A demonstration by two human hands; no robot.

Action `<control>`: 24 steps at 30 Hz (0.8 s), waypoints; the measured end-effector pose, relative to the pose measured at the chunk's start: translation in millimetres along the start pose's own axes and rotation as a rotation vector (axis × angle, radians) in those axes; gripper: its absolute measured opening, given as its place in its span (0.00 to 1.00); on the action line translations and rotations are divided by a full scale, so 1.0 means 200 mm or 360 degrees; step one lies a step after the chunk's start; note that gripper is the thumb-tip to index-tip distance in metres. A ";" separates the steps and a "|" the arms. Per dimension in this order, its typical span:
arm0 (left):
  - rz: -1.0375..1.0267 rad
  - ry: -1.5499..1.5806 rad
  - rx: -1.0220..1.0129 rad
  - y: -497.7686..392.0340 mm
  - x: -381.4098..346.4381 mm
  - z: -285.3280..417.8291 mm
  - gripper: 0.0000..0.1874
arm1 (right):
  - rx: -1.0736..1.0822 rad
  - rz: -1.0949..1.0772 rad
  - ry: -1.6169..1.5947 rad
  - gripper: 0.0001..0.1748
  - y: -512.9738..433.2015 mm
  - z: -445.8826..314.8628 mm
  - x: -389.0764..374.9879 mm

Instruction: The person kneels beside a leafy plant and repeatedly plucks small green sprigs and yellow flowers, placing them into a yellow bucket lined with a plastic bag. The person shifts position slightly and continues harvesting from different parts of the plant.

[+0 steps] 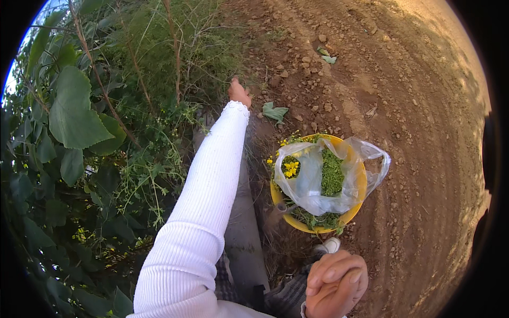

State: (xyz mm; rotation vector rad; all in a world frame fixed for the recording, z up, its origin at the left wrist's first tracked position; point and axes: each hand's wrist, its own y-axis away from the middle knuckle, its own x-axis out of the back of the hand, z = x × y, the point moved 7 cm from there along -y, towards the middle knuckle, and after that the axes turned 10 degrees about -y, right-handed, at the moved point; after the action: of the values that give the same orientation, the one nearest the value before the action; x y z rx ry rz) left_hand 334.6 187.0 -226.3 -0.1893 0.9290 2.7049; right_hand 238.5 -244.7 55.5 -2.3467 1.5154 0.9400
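My left hand [239, 94] reaches far forward in its white ribbed sleeve [214, 175]. It is low beside feathery green foliage [199, 59], where the plants meet bare soil. Its fingertips are mostly hidden, so any stem in them cannot be made out. My right hand [337, 284] is close to my body at the lower right, its fingers curled in with nothing visible in them. Between the hands stands a yellow bucket [362, 181]. A clear plastic bag [310, 187] inside it holds small green sprigs [332, 173]. Yellow flowers [291, 169] and green stems show around the bag.
Large-leaved plants [75, 111] and thin woody stems crowd the left side. A grey concrete edging [244, 226] runs beneath my left arm. Near the bucket are a tube-like handle [278, 210] and a shoe [330, 245]. Fallen leaves [275, 113] lie on cloddy brown soil [397, 159].
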 end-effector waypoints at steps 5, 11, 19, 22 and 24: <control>0.0115 -0.0038 -0.0068 -0.01 0.04 0.00 0.22 | -0.0060 0.0086 -0.0011 0.21 -0.02 0.04 0.02; 0.0490 0.0429 0.0102 -0.08 0.17 -0.12 0.16 | -0.0113 0.0182 0.0063 0.20 -0.02 0.05 0.01; 0.0434 0.0079 0.0294 0.17 0.14 -0.23 0.13 | -0.0014 0.0309 0.0145 0.18 0.01 0.06 0.07; 0.0368 0.0069 0.0190 0.14 0.17 -0.18 0.16 | -0.0032 0.0250 0.0090 0.18 0.01 0.06 0.09; 0.0370 0.0108 0.0171 0.09 0.22 -0.17 0.20 | 0.0001 0.0210 0.0107 0.18 0.01 0.05 0.09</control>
State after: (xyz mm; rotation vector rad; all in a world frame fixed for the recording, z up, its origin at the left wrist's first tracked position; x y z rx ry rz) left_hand 289.0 162.0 -251.2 -0.1613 1.1804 2.8628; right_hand 237.7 -254.7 36.5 -2.3237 1.7144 0.8973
